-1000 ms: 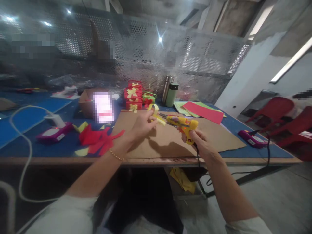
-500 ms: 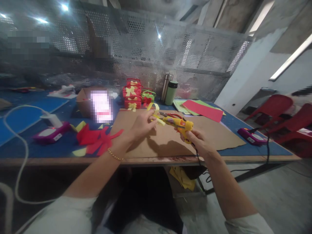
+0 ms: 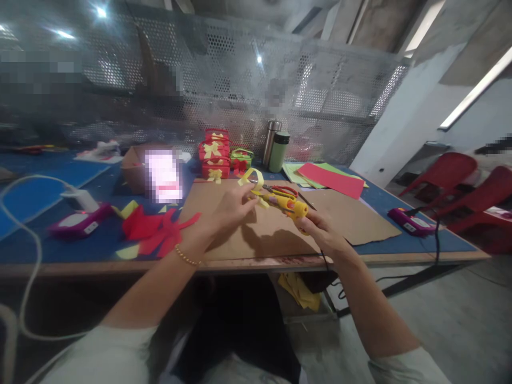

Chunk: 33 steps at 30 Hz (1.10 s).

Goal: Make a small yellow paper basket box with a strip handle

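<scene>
My right hand (image 3: 318, 226) is closed round the handle of a yellow hot glue gun (image 3: 290, 206), whose nozzle points left at my other hand. My left hand (image 3: 239, 202) pinches a pale yellow strip (image 3: 257, 175) that curls up in a loop above the fingers. The nozzle reaches close to the strip; whether they touch is unclear. Behind the glue gun lies a red-handled tool (image 3: 286, 190), partly hidden, on the cardboard sheet (image 3: 224, 248). Both hands are held over this sheet.
Red felt pieces (image 3: 160, 229) lie left, near a purple power strip (image 3: 82, 220). Behind stand a cardboard box (image 3: 134, 168), small red boxes with yellow bows (image 3: 215, 154) and a green bottle (image 3: 279, 152). Red sheet (image 3: 332, 180) rests back right; another purple power strip (image 3: 412, 221) sits at the right edge.
My right hand has tilted the glue gun, its back end dropping and shifting slightly left. My left hand still pinches the yellow strip, nearly in place. The whole view has shifted a little.
</scene>
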Each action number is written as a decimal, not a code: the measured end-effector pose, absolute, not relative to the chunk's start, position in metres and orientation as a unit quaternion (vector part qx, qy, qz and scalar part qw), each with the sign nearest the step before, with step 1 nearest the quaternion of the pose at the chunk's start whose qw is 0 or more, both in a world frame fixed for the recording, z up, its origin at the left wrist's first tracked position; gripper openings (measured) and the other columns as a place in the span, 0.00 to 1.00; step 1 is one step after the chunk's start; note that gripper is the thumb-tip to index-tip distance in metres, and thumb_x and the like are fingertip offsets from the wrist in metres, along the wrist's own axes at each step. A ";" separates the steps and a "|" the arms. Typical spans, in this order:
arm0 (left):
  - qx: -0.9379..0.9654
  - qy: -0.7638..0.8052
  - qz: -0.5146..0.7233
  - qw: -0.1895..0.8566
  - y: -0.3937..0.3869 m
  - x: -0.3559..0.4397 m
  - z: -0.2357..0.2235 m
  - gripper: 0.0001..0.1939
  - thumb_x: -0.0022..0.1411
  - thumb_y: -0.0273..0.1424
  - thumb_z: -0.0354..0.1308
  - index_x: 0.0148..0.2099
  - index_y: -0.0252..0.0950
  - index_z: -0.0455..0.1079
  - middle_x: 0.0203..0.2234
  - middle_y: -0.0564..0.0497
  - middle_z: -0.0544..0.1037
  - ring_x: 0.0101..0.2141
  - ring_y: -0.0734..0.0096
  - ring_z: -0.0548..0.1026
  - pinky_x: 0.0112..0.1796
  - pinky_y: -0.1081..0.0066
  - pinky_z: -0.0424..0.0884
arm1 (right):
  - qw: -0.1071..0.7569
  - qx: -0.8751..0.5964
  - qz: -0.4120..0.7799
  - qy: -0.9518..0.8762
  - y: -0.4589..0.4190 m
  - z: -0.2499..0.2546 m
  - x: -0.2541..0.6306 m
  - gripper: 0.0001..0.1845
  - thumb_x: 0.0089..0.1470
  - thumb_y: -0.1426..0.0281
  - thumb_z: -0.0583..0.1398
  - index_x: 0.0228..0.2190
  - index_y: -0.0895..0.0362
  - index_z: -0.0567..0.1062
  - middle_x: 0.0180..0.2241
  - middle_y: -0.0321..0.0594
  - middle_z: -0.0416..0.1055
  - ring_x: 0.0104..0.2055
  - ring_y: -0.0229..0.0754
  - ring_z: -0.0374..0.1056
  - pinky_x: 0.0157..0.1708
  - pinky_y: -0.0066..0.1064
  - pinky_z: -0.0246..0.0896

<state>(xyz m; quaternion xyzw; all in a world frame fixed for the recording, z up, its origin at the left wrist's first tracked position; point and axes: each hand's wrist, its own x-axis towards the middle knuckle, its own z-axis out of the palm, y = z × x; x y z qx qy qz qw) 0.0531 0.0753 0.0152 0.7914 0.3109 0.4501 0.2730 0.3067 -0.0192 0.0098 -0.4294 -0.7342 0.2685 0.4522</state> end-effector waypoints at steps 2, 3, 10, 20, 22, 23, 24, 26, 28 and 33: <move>0.791 0.312 0.444 0.283 0.074 0.053 0.017 0.18 0.64 0.29 0.60 0.56 0.34 0.77 0.38 0.45 0.84 0.34 0.67 0.79 0.38 0.67 0.76 | 0.446 -0.431 0.258 -0.741 -0.019 0.007 0.310 0.26 0.64 0.44 0.57 0.37 0.53 0.80 0.29 0.39 0.67 0.34 0.45 0.64 0.35 0.35 0.63; 0.789 0.315 0.442 0.288 0.073 0.052 0.018 0.19 0.64 0.29 0.60 0.56 0.34 0.77 0.38 0.45 0.84 0.34 0.66 0.79 0.39 0.66 0.76 | 0.443 -0.433 0.254 -0.743 -0.019 0.005 0.311 0.26 0.65 0.45 0.57 0.37 0.53 0.80 0.29 0.39 0.67 0.34 0.45 0.64 0.35 0.35 0.63; 0.785 0.320 0.436 0.301 0.067 0.052 0.023 0.18 0.64 0.28 0.58 0.55 0.34 0.76 0.35 0.48 0.83 0.34 0.67 0.79 0.40 0.66 0.75 | 0.429 -0.437 0.236 -0.755 -0.021 0.003 0.317 0.26 0.66 0.46 0.56 0.47 0.53 0.80 0.31 0.37 0.69 0.33 0.42 0.63 0.34 0.34 0.62; 0.789 0.317 0.444 0.283 0.068 0.051 0.021 0.18 0.63 0.27 0.58 0.54 0.36 0.77 0.40 0.46 0.84 0.39 0.64 0.79 0.39 0.68 0.74 | 0.447 -0.450 0.229 -0.739 -0.026 0.013 0.300 0.30 0.63 0.39 0.55 0.33 0.52 0.76 0.28 0.37 0.64 0.30 0.41 0.58 0.31 0.34 0.57; 0.788 0.318 0.445 0.283 0.066 0.051 0.022 0.18 0.63 0.26 0.58 0.54 0.36 0.77 0.40 0.46 0.84 0.39 0.64 0.79 0.39 0.68 0.74 | 0.452 -0.449 0.229 -0.736 -0.027 0.013 0.300 0.30 0.62 0.38 0.56 0.33 0.52 0.75 0.27 0.37 0.63 0.30 0.42 0.58 0.31 0.35 0.57; 0.788 0.319 0.445 0.283 0.065 0.051 0.023 0.18 0.63 0.26 0.57 0.53 0.36 0.78 0.39 0.46 0.84 0.39 0.64 0.79 0.39 0.67 0.74 | 0.451 -0.449 0.229 -0.737 -0.028 0.013 0.301 0.29 0.62 0.39 0.56 0.33 0.51 0.76 0.28 0.37 0.63 0.30 0.42 0.58 0.31 0.35 0.57; 0.789 0.320 0.443 0.282 0.065 0.051 0.024 0.17 0.62 0.26 0.57 0.52 0.36 0.78 0.38 0.47 0.83 0.38 0.65 0.79 0.39 0.67 0.74 | 0.449 -0.450 0.229 -0.738 -0.028 0.013 0.302 0.29 0.62 0.39 0.56 0.34 0.51 0.76 0.28 0.38 0.64 0.31 0.43 0.59 0.32 0.36 0.58; 0.790 0.322 0.441 0.278 0.064 0.051 0.024 0.15 0.62 0.26 0.57 0.50 0.36 0.79 0.37 0.48 0.83 0.37 0.65 0.79 0.40 0.67 0.74 | 0.441 -0.452 0.230 -0.740 -0.030 0.012 0.306 0.27 0.63 0.41 0.56 0.34 0.51 0.76 0.29 0.38 0.64 0.31 0.43 0.59 0.33 0.36 0.58; 0.788 0.323 0.442 0.280 0.064 0.051 0.023 0.15 0.62 0.26 0.57 0.49 0.36 0.79 0.36 0.48 0.83 0.37 0.65 0.78 0.39 0.67 0.74 | 0.433 -0.458 0.232 -0.741 -0.031 0.011 0.309 0.26 0.64 0.43 0.56 0.34 0.51 0.76 0.28 0.38 0.64 0.31 0.43 0.59 0.31 0.36 0.57; 0.787 0.321 0.441 0.288 0.066 0.051 0.020 0.16 0.63 0.27 0.57 0.52 0.36 0.78 0.38 0.47 0.84 0.37 0.66 0.78 0.38 0.69 0.73 | 0.440 -0.459 0.231 -0.736 -0.031 0.014 0.304 0.27 0.64 0.42 0.56 0.33 0.52 0.75 0.28 0.37 0.63 0.29 0.42 0.58 0.30 0.36 0.57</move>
